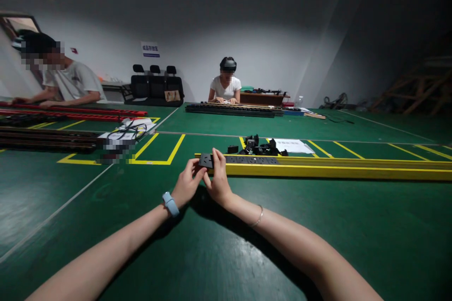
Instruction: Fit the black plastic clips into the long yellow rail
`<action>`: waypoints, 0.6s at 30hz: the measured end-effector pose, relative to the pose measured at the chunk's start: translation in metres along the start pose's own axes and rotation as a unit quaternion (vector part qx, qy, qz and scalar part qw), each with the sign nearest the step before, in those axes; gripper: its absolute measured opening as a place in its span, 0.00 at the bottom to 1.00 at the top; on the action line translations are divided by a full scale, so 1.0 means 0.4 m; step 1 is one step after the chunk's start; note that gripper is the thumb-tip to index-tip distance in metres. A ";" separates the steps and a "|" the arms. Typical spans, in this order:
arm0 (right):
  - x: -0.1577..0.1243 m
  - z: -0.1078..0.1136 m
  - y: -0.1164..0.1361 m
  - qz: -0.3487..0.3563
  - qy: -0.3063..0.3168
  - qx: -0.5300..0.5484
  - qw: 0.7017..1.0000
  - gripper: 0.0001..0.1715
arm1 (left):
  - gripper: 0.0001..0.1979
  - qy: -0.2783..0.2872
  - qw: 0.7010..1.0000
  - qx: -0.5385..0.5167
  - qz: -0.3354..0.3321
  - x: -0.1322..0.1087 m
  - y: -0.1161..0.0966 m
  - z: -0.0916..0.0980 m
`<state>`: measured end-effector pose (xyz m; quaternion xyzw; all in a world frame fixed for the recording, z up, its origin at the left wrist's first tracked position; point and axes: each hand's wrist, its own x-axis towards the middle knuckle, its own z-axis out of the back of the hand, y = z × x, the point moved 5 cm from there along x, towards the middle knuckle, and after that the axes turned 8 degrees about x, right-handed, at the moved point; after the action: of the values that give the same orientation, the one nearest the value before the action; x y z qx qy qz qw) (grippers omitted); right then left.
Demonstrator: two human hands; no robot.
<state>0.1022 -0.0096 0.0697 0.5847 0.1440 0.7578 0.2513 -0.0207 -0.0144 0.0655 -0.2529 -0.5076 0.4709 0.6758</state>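
Observation:
A long yellow channel [328, 170] lies across the green table, running off to the right. Black socket modules [252, 160] sit in a row inside its left part. At the channel's left end is another black socket module [205, 160], slightly tilted. My left hand [187, 184] pinches this module's left side between thumb and fingers. Closed around the channel's end, just right of that module, is my right hand [218, 179], its fingers over the top and its thumb in front. The channel's very end is partly hidden by both hands.
Behind the channel lie a pile of small black parts [257, 146] and a white paper sheet [292, 146]. Dark rails [45, 140] and red rails [88, 110] lie at the left. One person sits at the far side, another at the left.

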 end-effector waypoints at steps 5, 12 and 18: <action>-0.038 -0.037 0.023 0.000 0.110 0.015 0.994 0.46 | 0.19 -0.064 0.985 -0.138 0.077 0.020 0.045 0.024; -0.057 -0.060 0.041 -0.008 0.214 0.035 0.976 0.45 | 0.16 -0.165 0.944 -0.254 0.129 0.068 0.134 0.101; -0.077 -0.079 0.008 -0.055 0.250 0.036 0.966 0.40 | 0.13 -0.146 0.944 -0.227 0.188 0.101 0.252 0.102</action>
<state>0.0770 -0.0268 0.0378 0.3769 0.2615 0.8591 0.2272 -0.0949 0.0593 0.0156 -0.4187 -0.6376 0.4935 0.4179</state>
